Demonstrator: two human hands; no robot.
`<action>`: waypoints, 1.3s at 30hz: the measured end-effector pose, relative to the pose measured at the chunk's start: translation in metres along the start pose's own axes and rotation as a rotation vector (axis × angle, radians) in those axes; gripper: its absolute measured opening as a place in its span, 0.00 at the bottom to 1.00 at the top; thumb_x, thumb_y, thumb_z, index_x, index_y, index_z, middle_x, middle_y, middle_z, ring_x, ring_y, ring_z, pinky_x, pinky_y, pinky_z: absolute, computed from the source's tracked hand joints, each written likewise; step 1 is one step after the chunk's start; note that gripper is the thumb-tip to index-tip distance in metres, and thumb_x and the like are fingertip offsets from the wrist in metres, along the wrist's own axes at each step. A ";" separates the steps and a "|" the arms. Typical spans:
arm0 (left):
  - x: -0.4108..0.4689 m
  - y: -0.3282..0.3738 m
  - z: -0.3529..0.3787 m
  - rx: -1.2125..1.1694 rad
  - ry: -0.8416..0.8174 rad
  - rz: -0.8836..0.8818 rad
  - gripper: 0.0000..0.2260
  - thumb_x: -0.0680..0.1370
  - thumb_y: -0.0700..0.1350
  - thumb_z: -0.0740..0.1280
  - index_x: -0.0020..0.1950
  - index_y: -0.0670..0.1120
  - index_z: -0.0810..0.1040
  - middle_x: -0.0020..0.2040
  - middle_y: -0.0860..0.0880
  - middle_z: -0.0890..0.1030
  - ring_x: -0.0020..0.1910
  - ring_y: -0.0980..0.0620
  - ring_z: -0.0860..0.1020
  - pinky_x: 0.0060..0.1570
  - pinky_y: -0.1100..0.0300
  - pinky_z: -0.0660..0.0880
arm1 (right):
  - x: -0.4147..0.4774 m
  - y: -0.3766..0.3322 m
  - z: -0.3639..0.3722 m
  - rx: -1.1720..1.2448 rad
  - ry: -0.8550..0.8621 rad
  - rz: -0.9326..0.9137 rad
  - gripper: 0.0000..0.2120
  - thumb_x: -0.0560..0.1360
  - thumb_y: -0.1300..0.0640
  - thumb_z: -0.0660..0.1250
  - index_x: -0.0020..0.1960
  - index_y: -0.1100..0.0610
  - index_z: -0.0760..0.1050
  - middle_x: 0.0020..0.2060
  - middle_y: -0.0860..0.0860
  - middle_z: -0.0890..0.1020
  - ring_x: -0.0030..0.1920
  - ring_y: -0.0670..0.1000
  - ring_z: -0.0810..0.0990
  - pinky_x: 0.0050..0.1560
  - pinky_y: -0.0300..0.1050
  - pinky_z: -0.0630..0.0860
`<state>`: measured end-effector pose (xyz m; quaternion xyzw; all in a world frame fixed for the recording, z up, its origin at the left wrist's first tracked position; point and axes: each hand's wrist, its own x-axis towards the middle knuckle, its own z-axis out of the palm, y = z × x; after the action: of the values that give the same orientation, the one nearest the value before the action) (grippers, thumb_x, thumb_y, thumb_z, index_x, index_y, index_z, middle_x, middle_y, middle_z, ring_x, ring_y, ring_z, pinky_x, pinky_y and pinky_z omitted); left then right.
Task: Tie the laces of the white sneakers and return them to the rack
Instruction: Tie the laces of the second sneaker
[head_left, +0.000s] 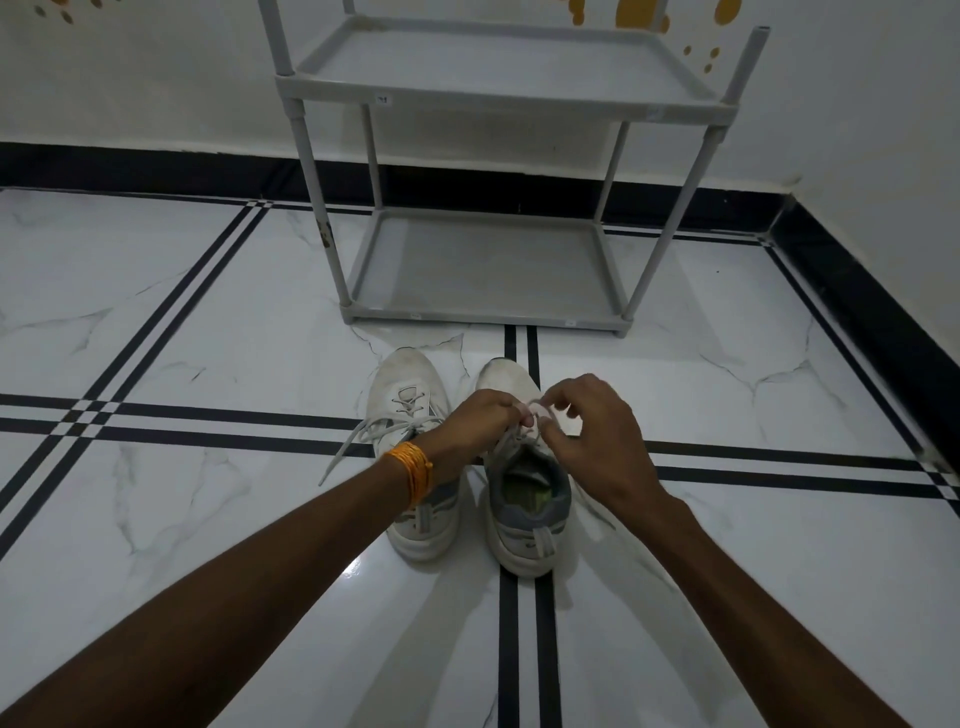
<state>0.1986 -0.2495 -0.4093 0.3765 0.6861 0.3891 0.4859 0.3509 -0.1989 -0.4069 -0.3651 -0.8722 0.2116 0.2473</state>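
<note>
Two white sneakers stand side by side on the floor, toes pointing at the rack. The left sneaker (410, 379) has loose laces (345, 447) trailing out to the left. Over the right sneaker (527, 525), my left hand (475, 426) and my right hand (597, 436) both pinch its lace (535, 410) above the tongue. An orange thread band sits on my left wrist. The grey plastic rack (483, 312) stands just beyond the shoes, both of its visible shelves bare.
The floor is white marble tile with black stripes. A white wall with a black skirting runs behind the rack and along the right side, forming a corner at the right.
</note>
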 end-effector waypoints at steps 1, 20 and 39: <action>0.001 -0.002 0.000 0.017 0.001 0.008 0.11 0.80 0.44 0.61 0.46 0.43 0.82 0.47 0.42 0.82 0.50 0.43 0.80 0.52 0.50 0.78 | 0.001 -0.003 0.000 -0.004 -0.031 -0.001 0.08 0.73 0.52 0.71 0.49 0.55 0.77 0.45 0.51 0.80 0.44 0.48 0.75 0.44 0.33 0.68; 0.007 -0.031 -0.026 0.963 0.327 0.240 0.06 0.74 0.38 0.67 0.47 0.39 0.83 0.44 0.39 0.85 0.44 0.41 0.82 0.46 0.52 0.79 | -0.020 0.041 -0.005 -0.235 -0.314 0.211 0.07 0.75 0.56 0.65 0.39 0.57 0.71 0.34 0.53 0.80 0.35 0.53 0.75 0.34 0.45 0.67; 0.012 -0.028 -0.029 0.686 0.342 0.280 0.05 0.73 0.44 0.73 0.43 0.42 0.86 0.38 0.44 0.86 0.36 0.48 0.83 0.48 0.54 0.81 | -0.012 0.039 0.009 -0.042 -0.109 0.265 0.05 0.78 0.62 0.61 0.43 0.60 0.68 0.30 0.53 0.75 0.29 0.51 0.71 0.29 0.44 0.66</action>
<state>0.1640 -0.2557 -0.4323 0.5363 0.7891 0.2572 0.1533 0.3734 -0.1844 -0.4391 -0.4700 -0.8329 0.2435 0.1617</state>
